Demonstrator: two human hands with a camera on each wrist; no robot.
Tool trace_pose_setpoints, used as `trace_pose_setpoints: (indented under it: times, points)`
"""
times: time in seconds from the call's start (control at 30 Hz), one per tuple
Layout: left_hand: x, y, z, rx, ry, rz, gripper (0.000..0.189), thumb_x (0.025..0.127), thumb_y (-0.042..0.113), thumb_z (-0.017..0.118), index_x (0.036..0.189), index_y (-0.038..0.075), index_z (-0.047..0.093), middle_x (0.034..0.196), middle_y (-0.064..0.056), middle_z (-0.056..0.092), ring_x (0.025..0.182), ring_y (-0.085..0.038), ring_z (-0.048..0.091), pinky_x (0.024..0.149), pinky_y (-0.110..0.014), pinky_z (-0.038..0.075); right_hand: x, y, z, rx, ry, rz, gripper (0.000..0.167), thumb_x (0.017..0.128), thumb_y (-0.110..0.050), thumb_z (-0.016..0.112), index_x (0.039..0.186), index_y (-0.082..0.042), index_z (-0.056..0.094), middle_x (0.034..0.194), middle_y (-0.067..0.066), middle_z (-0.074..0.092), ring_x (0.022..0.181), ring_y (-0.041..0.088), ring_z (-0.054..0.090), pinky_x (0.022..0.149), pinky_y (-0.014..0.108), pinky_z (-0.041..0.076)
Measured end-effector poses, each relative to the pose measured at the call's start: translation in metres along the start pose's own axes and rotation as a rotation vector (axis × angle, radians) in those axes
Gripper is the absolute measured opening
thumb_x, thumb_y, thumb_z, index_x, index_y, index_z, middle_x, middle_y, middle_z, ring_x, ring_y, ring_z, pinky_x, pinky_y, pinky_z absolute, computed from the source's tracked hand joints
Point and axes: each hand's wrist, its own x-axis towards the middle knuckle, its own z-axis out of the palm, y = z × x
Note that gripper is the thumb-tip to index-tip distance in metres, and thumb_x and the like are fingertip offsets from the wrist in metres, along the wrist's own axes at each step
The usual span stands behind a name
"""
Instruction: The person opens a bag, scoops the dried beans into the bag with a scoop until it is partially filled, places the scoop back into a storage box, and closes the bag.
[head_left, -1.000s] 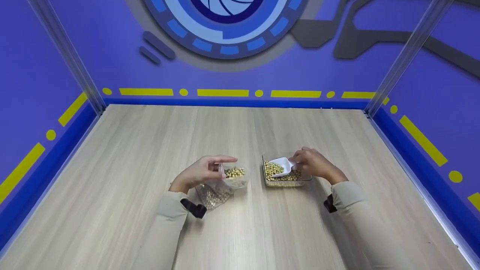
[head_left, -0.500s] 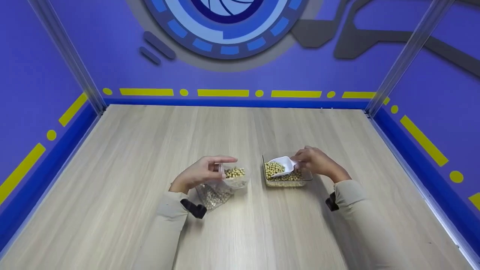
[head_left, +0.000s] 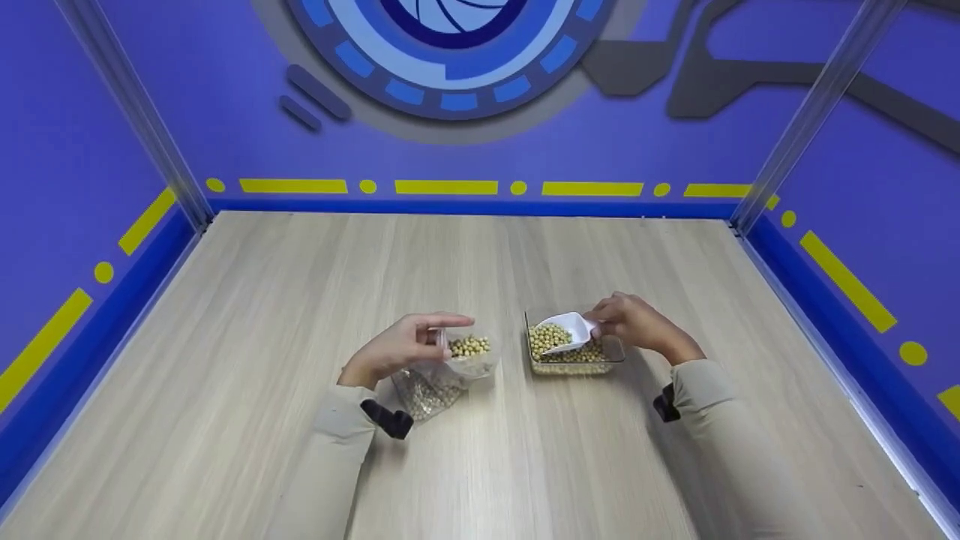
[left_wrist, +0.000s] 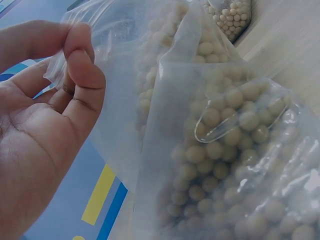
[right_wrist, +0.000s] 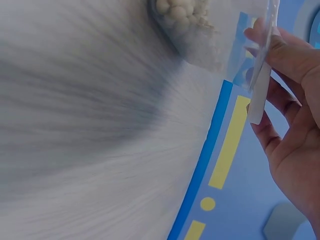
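Observation:
In the head view, my left hand (head_left: 397, 346) pinches the rim of a clear plastic bag (head_left: 475, 366) of soybeans, keeping its mouth spread. The left wrist view shows thumb and finger closed on the bag's film (left_wrist: 117, 95), with pale round beans (left_wrist: 235, 120) inside. My right hand (head_left: 637, 328) grips the handle of a white scoop (head_left: 574, 327). The scoop lies tilted inside a clear rectangular container (head_left: 618, 352) of soybeans, and beans (head_left: 552, 336) cover its front part. In the right wrist view, fingers hold the white handle (right_wrist: 260, 100) beside the container wall.
A wood-grain table (head_left: 480, 465) lies under everything. Blue panels with yellow markings (head_left: 446, 187) enclose its back and sides, and metal posts (head_left: 814, 112) stand at the back corners. The bag and container stand side by side with a narrow gap.
My right hand and the scoop have shifted slightly to the right within the container. The left hand and the bag have stayed put.

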Motion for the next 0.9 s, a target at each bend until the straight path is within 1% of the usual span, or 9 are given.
trace_pose_setpoints:
  times: [0.07, 0.2, 0.37, 0.6, 0.73, 0.9]
  points:
    - [-0.0002, -0.0002, 0.0002, -0.001, 0.002, 0.003, 0.053, 0.086, -0.004, 0.062, 0.138, 0.003, 0.051, 0.09, -0.003, 0.053, 0.06, -0.002, 0.042, 0.057, -0.018, 0.042, -0.0006, 0.0013, -0.0001, 0.007, 0.013, -0.034, 0.024, 0.081, -0.001, 0.071, 0.104, -0.001, 0.074, 0.098, 0.012, 0.073, 0.087, 0.027, 0.06, 0.076, 0.039, 0.048]
    - [0.0001, -0.0006, 0.0002, 0.003, 0.005, 0.009, 0.053, 0.086, -0.003, 0.062, 0.138, 0.003, 0.051, 0.085, -0.001, 0.051, 0.058, -0.002, 0.04, 0.056, -0.018, 0.041, -0.0014, 0.0032, -0.0007, 0.029, 0.024, -0.073, 0.024, 0.08, -0.001, 0.07, 0.104, 0.001, 0.074, 0.098, 0.014, 0.073, 0.09, 0.031, 0.062, 0.078, 0.042, 0.047]
    - [0.0005, -0.0008, 0.0, 0.009, 0.008, 0.004, 0.054, 0.086, -0.004, 0.062, 0.138, 0.003, 0.051, 0.081, 0.002, 0.05, 0.059, -0.002, 0.041, 0.056, -0.018, 0.041, -0.0011, 0.0038, -0.0011, 0.075, 0.013, -0.04, 0.024, 0.081, -0.002, 0.071, 0.104, 0.0, 0.074, 0.101, 0.013, 0.073, 0.092, 0.031, 0.061, 0.079, 0.04, 0.047]
    - [0.0007, -0.0014, -0.001, 0.028, 0.011, 0.005, 0.054, 0.085, -0.003, 0.063, 0.138, 0.001, 0.051, 0.076, 0.004, 0.047, 0.058, -0.002, 0.039, 0.055, -0.018, 0.04, -0.0031, 0.006, -0.001, 0.11, 0.019, -0.02, 0.024, 0.081, -0.003, 0.071, 0.105, -0.002, 0.074, 0.102, 0.013, 0.073, 0.091, 0.029, 0.06, 0.078, 0.038, 0.046]
    - [0.0005, -0.0015, -0.0008, 0.027, 0.013, -0.003, 0.055, 0.085, -0.003, 0.063, 0.138, 0.002, 0.051, 0.078, 0.004, 0.048, 0.06, -0.002, 0.04, 0.056, -0.017, 0.041, -0.0037, 0.0056, -0.0011, 0.13, 0.008, 0.026, 0.025, 0.083, -0.004, 0.07, 0.107, -0.003, 0.074, 0.105, 0.012, 0.072, 0.093, 0.027, 0.059, 0.079, 0.035, 0.046]
    - [0.0003, -0.0015, -0.0003, 0.017, 0.014, -0.015, 0.055, 0.085, -0.003, 0.064, 0.138, 0.003, 0.051, 0.072, 0.005, 0.046, 0.06, -0.003, 0.04, 0.056, -0.017, 0.041, -0.0041, 0.0046, -0.0015, 0.161, -0.004, 0.08, 0.026, 0.084, -0.004, 0.069, 0.11, -0.003, 0.073, 0.107, 0.011, 0.072, 0.095, 0.025, 0.058, 0.08, 0.034, 0.046]
